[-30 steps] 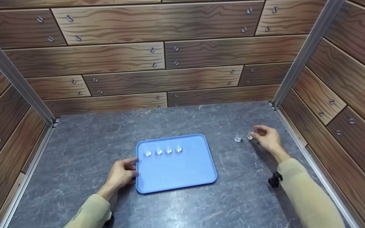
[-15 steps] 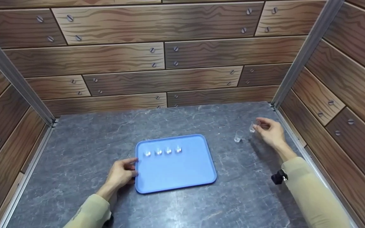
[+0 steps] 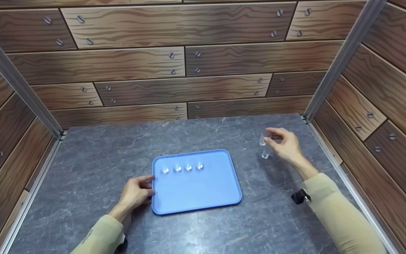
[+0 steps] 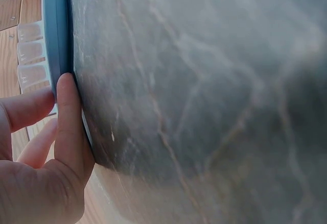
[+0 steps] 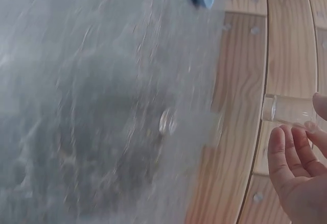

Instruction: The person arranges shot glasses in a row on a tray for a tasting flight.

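My right hand pinches a small clear shot glass between thumb and fingers. In the right wrist view this glass is held off the table. A second clear shot glass stands on the table just below it in the head view. My left hand touches the left rim of a blue tray with fairly straight fingers and thumb. A row of several clear shot glasses stands on the tray towards its far edge.
The grey marbled table is enclosed by wood-patterned walls at the back and sides. Metal strips run along the table's side edges. The tray lies left of the right hand's glasses.
My right hand has lifted a shot glass off the table and moved it left, behind the other loose glass. My left hand and the tray stay in place.
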Demonstrator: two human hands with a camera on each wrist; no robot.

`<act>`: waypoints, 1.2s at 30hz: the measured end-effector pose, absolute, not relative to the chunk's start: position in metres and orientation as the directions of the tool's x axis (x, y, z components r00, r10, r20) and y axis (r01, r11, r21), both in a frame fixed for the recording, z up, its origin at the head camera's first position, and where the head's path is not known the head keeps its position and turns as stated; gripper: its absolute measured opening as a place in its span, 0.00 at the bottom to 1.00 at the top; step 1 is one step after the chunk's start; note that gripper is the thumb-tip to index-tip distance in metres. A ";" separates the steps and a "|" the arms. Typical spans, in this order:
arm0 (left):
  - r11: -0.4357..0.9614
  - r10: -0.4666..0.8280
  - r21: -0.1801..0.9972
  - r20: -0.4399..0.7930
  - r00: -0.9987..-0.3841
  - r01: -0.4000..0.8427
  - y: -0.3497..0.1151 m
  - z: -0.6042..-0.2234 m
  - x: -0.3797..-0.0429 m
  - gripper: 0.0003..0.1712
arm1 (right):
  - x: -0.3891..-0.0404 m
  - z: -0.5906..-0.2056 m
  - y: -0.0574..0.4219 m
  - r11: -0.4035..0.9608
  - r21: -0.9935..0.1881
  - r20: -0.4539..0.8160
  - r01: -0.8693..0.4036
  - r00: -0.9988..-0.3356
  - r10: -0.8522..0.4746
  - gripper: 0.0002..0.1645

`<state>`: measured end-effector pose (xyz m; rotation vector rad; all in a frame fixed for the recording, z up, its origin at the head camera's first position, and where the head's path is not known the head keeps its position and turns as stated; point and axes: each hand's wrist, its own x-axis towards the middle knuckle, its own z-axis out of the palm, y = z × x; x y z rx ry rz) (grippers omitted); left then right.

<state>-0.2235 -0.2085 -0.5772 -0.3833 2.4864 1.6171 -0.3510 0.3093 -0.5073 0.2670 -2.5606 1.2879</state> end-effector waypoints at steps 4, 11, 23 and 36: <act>0.389 -0.131 0.875 -0.256 -0.958 -0.287 -0.209 -0.576 -0.223 0.36 | -0.350 -0.506 0.292 0.547 -0.779 0.315 -0.307 -0.946 -0.082 0.23; 0.388 -0.129 0.877 -0.252 -0.959 -0.283 -0.208 -0.575 -0.223 0.36 | -0.349 -0.506 0.264 0.442 -0.833 0.300 -0.333 -0.943 -0.146 0.22; 0.363 -0.119 0.896 -0.228 -0.966 -0.256 -0.208 -0.577 -0.223 0.36 | -0.348 -0.519 0.227 0.385 -0.848 0.282 -0.364 -0.925 -0.253 0.24; 0.387 -0.131 0.881 -0.239 -0.962 -0.272 -0.208 -0.577 -0.223 0.35 | -0.350 -0.536 0.192 0.375 -0.859 0.227 -0.349 -0.916 -0.331 0.25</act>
